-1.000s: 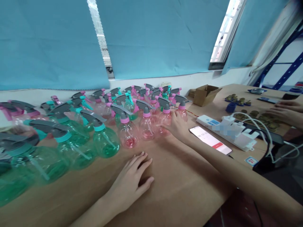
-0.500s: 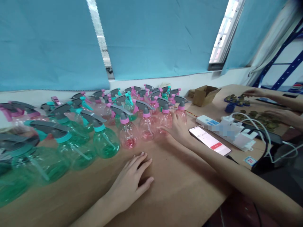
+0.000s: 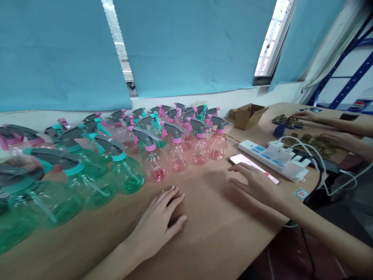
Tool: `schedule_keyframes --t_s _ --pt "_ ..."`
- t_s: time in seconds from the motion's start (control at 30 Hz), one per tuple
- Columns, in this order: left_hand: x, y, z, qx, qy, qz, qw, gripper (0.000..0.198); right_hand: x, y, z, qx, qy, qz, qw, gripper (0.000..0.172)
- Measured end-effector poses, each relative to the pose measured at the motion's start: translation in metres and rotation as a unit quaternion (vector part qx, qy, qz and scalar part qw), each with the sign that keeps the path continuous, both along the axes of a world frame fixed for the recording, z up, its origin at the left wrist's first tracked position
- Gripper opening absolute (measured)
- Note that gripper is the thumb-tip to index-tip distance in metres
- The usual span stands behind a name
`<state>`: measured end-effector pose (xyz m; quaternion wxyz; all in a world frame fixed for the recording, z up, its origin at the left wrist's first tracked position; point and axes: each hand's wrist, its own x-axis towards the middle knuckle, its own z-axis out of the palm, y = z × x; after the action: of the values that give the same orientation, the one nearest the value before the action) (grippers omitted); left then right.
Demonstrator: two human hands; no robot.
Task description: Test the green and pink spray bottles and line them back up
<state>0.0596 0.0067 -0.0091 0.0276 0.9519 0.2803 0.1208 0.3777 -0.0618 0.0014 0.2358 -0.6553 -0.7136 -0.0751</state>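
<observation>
My left hand [image 3: 157, 221] lies flat on the brown tabletop [image 3: 201, 241], fingers spread, holding nothing. It is just in front of a pink spray bottle [image 3: 155, 165] and a green spray bottle [image 3: 128, 175]. My right hand [image 3: 256, 182] hovers over the near edge of a lit phone [image 3: 269, 177], fingers loosely stretched and nothing held; whether it touches the phone I cannot tell. Left of that hand, a row of pink spray bottles with grey and pink trigger heads ends at the rightmost pink bottle [image 3: 217, 146]. All of them stand upright.
More green and pink spray bottles crowd the left and back. A white power strip [image 3: 271, 157] with plugs and cables lies beyond the phone. Behind it are an open cardboard box [image 3: 250, 116] and a blue cup [image 3: 279, 130]. Another person's hands [image 3: 335, 140] handle small brownish pieces at right.
My right hand has left the rightmost pink bottles and moved right, toward me, over the phone. My left hand stays in place. The view has shifted slightly.
</observation>
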Motion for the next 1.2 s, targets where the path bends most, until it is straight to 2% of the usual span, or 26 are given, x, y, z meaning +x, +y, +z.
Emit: schedule_keyframes --t_s 0.17,0.33,0.47,0.73,1.0,1.2 --pt "0.001 -0.001 0.002 -0.001 0.004 0.003 1.0 0.045 0.028 -0.024 -0.023 0.008 0.008 -0.062 0.998 0.033" --pt "0.001 -0.001 0.003 0.0 0.01 0.008 1.0 0.045 0.033 -0.037 -0.037 0.024 -0.019 -0.106 0.994 0.041" --pt "0.002 -0.001 0.003 0.004 0.004 0.005 1.0 0.046 0.034 -0.036 -0.041 0.012 -0.032 -0.102 0.994 0.044" --pt "0.001 0.001 0.001 0.005 0.004 0.007 1.0 0.046 0.033 -0.032 -0.04 0.018 -0.057 -0.094 0.994 0.044" --pt "0.001 0.0 0.0 0.009 0.0 0.006 1.0 0.046 0.028 -0.032 -0.035 0.013 -0.036 -0.091 0.995 0.042" --pt "0.0 -0.002 0.0 0.007 -0.018 0.0 1.0 0.043 0.004 -0.029 -0.026 -0.014 -0.033 0.004 0.999 0.027"
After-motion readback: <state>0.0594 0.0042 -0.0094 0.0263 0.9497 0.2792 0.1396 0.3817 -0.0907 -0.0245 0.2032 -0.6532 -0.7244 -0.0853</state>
